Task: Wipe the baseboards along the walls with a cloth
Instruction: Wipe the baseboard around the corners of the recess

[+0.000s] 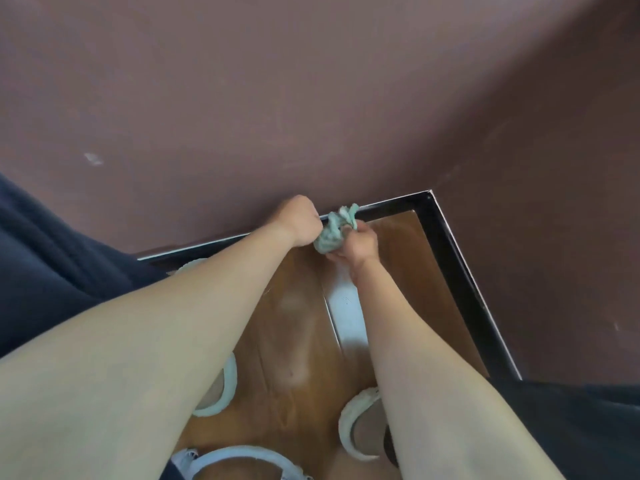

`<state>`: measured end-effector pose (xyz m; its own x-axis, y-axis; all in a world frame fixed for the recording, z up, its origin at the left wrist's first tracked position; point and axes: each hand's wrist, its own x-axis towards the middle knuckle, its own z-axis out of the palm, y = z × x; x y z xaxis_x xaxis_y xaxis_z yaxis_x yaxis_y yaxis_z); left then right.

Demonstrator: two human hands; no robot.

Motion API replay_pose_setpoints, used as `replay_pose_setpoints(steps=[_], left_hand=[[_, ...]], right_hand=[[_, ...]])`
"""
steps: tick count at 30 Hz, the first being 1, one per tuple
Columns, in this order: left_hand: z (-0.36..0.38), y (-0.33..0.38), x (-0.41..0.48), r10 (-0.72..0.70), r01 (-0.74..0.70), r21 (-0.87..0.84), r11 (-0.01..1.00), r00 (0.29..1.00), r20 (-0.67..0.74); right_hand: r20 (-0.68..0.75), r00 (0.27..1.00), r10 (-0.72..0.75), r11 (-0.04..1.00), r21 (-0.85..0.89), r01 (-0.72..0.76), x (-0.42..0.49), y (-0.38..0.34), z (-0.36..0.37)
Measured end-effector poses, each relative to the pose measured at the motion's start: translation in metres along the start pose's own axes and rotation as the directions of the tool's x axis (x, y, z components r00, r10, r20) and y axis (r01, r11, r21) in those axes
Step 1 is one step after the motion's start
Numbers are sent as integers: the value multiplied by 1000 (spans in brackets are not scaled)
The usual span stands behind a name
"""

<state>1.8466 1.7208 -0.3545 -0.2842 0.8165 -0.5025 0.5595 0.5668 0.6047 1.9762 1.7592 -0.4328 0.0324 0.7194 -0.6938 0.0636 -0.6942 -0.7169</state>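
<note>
2 dull mauve-brown walls (311, 81) at a corner, glossy wooden floor (398, 244) below, pale glare (346, 306) across it

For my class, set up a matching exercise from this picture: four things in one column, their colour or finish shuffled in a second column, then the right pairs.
Column A
1. cloth
2. baseboard
3. floor
4. wall

Column B
a. black
b. pale green
c. glossy brown wood
d. dull mauve

Pairs: 1-b, 2-a, 3-c, 4-d
</note>
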Motion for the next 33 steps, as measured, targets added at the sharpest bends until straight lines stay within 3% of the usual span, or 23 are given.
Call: replay_pose_setpoints(steps=[2, 4, 6, 10, 13, 15, 19, 23, 25, 30, 33], left_hand=[[2, -19, 10, -67, 67, -14, 998, 997, 43], [4, -29, 14, -106, 107, 0, 994, 989, 104], [6, -30, 17, -130, 128, 19, 992, 982, 140], [8, -39, 25, -145, 144, 16, 989, 975, 168], [10, -52, 30, -158, 162, -8, 987, 969, 188], [9, -58, 32, -162, 168, -20, 986, 970, 182], [8, -58, 29, -169, 178, -28, 984, 967, 188], [8, -52, 28, -124, 136, -42, 990, 970, 208], [6, -53, 28, -110, 118, -32, 993, 978, 178], [5, -64, 26, -135, 134, 20, 991, 982, 133], [7, -66, 24, -139, 137, 23, 990, 981, 139]], right_hand=[[-85, 995, -57, 998, -12, 56, 15, -5, 0], [-279, 943, -184, 981, -115, 157, 30, -13, -4], [-357, 893, -274, 954, -219, 205, 40, -20, -5], [-163, 970, -178, 977, -147, 155, 48, -12, 14], [-22, 988, -152, 954, -267, 140, 43, 13, 31], [19, 989, -149, 956, -253, 149, 41, 23, 42], [-34, 981, -190, 930, -326, 168, 41, 12, 35], [-182, 970, -162, 967, -225, 119, 52, 4, 18], [-128, 984, -126, 980, -169, 103, 51, 10, 24], [81, 990, -112, 964, -232, 128, 68, 56, 35], [118, 987, -110, 957, -257, 137, 43, 36, 39]])
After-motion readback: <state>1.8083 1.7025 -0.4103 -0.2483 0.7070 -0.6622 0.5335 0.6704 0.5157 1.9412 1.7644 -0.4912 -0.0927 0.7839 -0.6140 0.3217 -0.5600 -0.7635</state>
